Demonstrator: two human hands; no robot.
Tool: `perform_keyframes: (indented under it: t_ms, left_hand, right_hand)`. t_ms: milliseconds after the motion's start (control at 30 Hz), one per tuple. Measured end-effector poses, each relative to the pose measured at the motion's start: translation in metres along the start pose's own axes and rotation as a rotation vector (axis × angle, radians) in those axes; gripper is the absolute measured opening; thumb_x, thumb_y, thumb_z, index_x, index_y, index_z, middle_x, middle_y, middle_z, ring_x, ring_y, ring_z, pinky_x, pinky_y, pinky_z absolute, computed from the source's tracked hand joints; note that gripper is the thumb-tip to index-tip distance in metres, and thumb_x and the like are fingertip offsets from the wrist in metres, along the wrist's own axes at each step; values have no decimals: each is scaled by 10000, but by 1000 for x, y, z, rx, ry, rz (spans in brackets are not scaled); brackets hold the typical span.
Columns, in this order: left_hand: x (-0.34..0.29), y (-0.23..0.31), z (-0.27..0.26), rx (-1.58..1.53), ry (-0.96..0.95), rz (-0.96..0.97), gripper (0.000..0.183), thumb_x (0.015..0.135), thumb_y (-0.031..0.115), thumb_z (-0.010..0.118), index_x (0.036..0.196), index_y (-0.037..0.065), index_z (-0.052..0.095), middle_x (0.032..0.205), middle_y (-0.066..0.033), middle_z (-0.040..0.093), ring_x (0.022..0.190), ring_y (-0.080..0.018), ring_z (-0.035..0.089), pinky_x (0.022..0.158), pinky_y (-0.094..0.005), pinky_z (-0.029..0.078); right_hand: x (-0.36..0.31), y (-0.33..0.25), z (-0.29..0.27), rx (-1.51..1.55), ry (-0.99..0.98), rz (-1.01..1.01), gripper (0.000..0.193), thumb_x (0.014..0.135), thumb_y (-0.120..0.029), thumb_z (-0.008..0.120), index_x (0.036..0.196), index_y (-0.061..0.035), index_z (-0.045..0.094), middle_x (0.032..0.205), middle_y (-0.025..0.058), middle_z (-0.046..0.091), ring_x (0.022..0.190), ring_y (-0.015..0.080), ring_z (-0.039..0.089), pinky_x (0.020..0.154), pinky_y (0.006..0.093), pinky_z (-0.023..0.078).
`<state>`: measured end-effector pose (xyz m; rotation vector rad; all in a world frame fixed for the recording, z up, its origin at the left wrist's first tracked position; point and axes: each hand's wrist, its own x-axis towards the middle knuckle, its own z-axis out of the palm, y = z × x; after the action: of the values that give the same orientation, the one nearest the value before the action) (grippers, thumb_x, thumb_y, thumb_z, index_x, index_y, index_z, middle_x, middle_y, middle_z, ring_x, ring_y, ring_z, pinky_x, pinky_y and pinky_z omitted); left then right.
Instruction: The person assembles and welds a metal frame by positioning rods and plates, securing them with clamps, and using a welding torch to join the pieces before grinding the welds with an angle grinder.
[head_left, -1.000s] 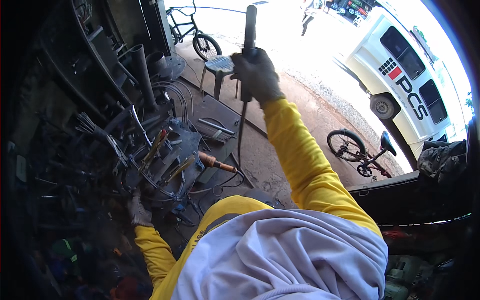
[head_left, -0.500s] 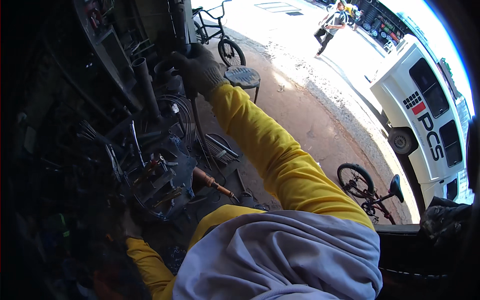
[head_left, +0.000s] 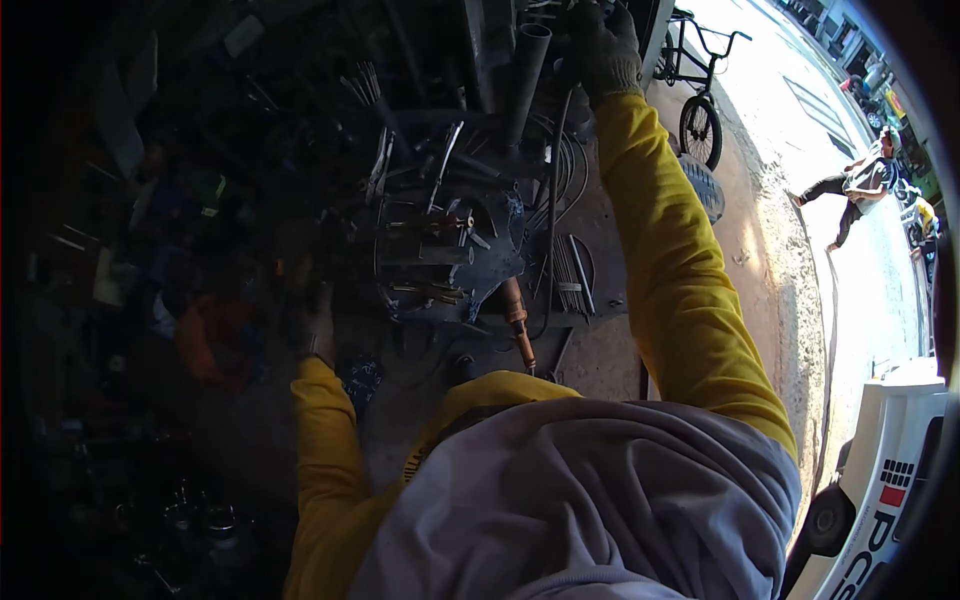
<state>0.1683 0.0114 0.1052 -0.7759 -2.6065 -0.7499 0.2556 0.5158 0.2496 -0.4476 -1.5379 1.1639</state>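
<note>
I'm seeing the two hands standing well apart. The gloved right hand (head_left: 605,50) is showing at the far edge of view, where its fingers are being cut off, so I cannot tell what it is gripping. A dark cable (head_left: 553,200) is hanging just beside it, right of the cluttered metal table (head_left: 492,268). The left hand (head_left: 318,325) is lying in shadow at the table's near left; its grip I cannot tell. I'm judging this a step of handling something at full right-arm reach; the next move seems to be calling for keeping the cable clear of the upright pipe (head_left: 525,90).
</note>
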Motion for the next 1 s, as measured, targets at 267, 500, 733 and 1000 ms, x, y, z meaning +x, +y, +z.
perform_keyframes:
  t_ms: [267,500,733,1000]
  left_hand:
    - [-222,-143,47,-433,-450,-1013,381,935,235,635,1256,30,625,1157,-167,684,1005,-263,691,897,-393,542]
    - [-379,-162,64,304,-1189,-88,401,893,332,632,1221,103,665,1095,-133,720,1000,-305,703,861,-427,559]
    - [-405,-182,73,246,-1137,64,345,870,278,664,1174,116,687,1175,-109,695,1087,-305,661,896,-445,530]
    - [-169,48,29,-536,-813,-113,346,901,367,695,1041,51,711,931,-183,722,859,-327,707,774,-399,560]
  right_hand:
    - [50,52,10,-130,-54,-197,328,1016,-332,547,1227,-85,593,924,39,676,826,162,644,721,325,529]
    - [7,65,2,2,-166,-299,376,948,-388,635,1150,-71,638,1017,111,720,938,240,692,801,363,540]
    - [-176,141,-83,-211,-33,306,658,957,-383,671,1417,40,466,1367,199,566,1189,258,600,978,335,506]
    - [-421,15,-142,-534,-654,622,774,833,-326,746,1483,-75,408,1354,165,570,1177,353,611,1006,441,490]
